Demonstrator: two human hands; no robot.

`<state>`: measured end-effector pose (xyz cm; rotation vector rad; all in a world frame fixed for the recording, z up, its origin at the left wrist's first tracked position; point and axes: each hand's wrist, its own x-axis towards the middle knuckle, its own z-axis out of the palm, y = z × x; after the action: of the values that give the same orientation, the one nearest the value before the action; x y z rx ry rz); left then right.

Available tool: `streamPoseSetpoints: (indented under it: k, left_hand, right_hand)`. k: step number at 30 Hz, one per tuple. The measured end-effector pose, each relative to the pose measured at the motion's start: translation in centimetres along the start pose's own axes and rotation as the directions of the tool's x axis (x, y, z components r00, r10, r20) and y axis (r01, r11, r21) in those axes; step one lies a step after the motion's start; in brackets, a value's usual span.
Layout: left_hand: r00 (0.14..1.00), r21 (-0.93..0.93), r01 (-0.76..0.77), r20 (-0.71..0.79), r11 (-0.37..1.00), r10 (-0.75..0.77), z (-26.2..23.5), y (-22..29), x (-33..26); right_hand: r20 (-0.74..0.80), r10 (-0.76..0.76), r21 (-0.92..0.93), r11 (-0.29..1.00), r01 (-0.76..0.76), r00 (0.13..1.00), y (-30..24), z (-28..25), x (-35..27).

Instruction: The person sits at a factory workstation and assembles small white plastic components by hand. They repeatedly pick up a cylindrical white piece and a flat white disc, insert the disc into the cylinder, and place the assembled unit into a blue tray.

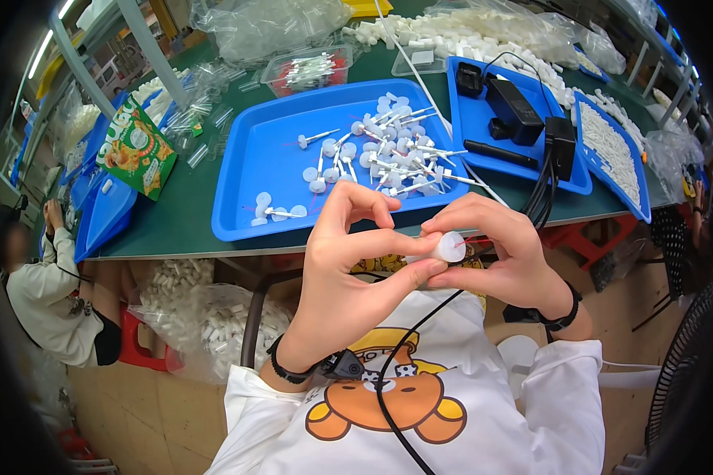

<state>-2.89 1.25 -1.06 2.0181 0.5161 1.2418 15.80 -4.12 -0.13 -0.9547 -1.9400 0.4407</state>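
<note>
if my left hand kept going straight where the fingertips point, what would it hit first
The small white round piece, already at the left hand's fingertips; right behind it, the right hand. Exact depth is hard to judge from this one view.

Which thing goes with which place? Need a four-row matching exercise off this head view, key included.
1. white round-faced piece
2. green snack packet
3. black pen-shaped rod
4. clear plastic box

A. beyond the large blue tray
B. between left hand and right hand
C. left of the large blue tray
D. in a smaller blue tray

Pairs: 1-B, 2-C, 3-D, 4-A
</note>
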Motion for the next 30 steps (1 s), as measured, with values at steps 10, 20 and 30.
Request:
streamPoseSetpoints:
  k: [10, 20, 30]
  left_hand:
    - [0.999, -0.033, 0.004, 0.045, 0.999, -0.002, -0.1, -0.2, 0.2]
    - [0.987, -0.409, 0.138, 0.133, 0.902, -0.09, 1.0, -0.8, 0.8]
    - [0.994, -0.178, -0.08, 0.061, 0.981, 0.092, 0.9, -0.4, 0.7]
  right_hand:
    - [-0.021, 0.093, 0.256, 0.963, -0.085, 0.995, 0.3, -0.3, -0.5]
    - [-0.119, 0.142, 0.493, 0.868, -0.065, 0.983, 0.8, -0.6, -0.7]
    - [-0.138, 0.038, 0.429, 0.903, 0.025, 0.99, -0.1, -0.7, -0.6]
